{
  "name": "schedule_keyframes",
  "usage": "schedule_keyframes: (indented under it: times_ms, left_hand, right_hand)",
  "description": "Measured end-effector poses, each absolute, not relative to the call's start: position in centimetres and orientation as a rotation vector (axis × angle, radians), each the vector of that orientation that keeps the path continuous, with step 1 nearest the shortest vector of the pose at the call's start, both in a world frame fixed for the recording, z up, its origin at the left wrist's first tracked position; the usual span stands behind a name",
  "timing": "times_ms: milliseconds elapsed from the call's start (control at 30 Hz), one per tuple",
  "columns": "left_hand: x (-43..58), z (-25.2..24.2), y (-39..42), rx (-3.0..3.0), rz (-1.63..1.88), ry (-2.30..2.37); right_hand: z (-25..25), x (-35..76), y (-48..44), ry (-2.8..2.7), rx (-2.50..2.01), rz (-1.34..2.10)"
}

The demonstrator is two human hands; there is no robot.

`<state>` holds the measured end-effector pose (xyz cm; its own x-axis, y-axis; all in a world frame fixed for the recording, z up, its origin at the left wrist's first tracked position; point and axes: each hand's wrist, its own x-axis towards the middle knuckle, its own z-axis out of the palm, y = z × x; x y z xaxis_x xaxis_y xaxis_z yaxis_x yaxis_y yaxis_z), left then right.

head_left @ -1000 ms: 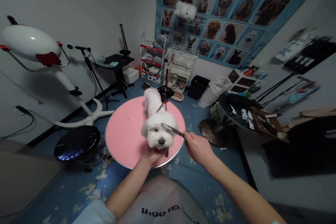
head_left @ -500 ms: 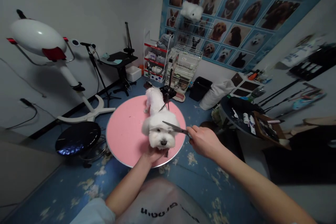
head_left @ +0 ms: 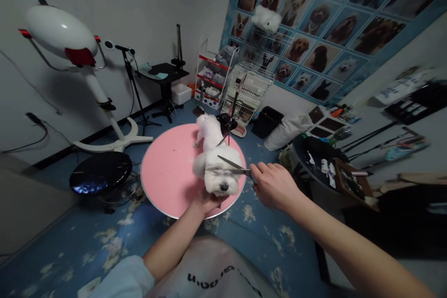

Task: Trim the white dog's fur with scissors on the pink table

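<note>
A white fluffy dog (head_left: 209, 137) stands on a round pink grooming table (head_left: 164, 172), its head facing me. My left hand (head_left: 206, 201) cups the dog's chin from below; its fingers are partly hidden under the muzzle. My right hand (head_left: 274, 185) is closed around the handles of a pair of scissors (head_left: 233, 165). The blades are spread and point left, lying across the fur above the dog's eyes. A dark strap at the dog's neck runs up to a thin black post (head_left: 233, 111) behind it.
At left stand a white dryer (head_left: 59, 30) on a wheeled base and a black stool (head_left: 101, 172). A dark side table (head_left: 314, 167) with grooming tools is at right. Behind are a wire cage (head_left: 249, 88), a shelf cart (head_left: 213, 74) and a black bin (head_left: 267, 121). Fur clumps litter the floor.
The camera view has shifted slightly. The dog's head has tilted, its eyes now less visible, and the scissor blades look more spread across its brow. Both hands keep their holds.
</note>
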<state>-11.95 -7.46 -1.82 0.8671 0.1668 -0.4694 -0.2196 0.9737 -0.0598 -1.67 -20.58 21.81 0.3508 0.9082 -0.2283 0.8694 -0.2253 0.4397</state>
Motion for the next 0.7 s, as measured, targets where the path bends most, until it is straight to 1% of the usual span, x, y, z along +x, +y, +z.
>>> schedule_keyframes:
  times_ms: [200,500,600,700]
  left_hand:
    - [-11.9,-1.7,-7.5,-0.116,0.185,0.427]
    - [-11.6,-3.5,-7.0,-0.080,0.156,0.274]
    - [-11.4,-2.9,-7.3,-0.050,0.173,0.289]
    - [-11.3,-1.8,-7.7,-0.032,0.216,0.345]
  right_hand:
    - [23.4,-2.2,-19.5,1.548,2.062,0.142]
    - [25.9,-3.8,-17.3,1.592,1.956,0.206]
    - [26.5,-4.6,-16.9,1.551,1.941,0.160]
    - [27.0,-5.4,-16.6,1.563,1.908,0.186]
